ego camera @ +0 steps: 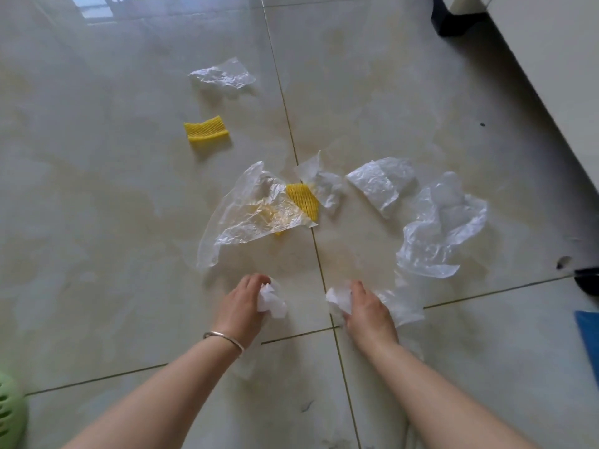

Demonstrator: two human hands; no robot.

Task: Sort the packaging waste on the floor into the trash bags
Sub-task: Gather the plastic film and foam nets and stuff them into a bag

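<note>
Left hand [241, 304], fingers curled, grip holding a crumpled white wad [271, 302]; right hand [368, 314], grip holding a second wad [338, 299] and clear film [402, 307]. On the tiled floor [97, 205] at 12 o'clock: clear plastic sheet [252, 215] over yellow foam net [303, 197]; another net [206, 133] at 11 o'clock; crumpled bags [440, 222] at 2 o'clock.

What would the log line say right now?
left hand: grips white scrap | right hand: grips plastic | yellow nets: on floor
</note>
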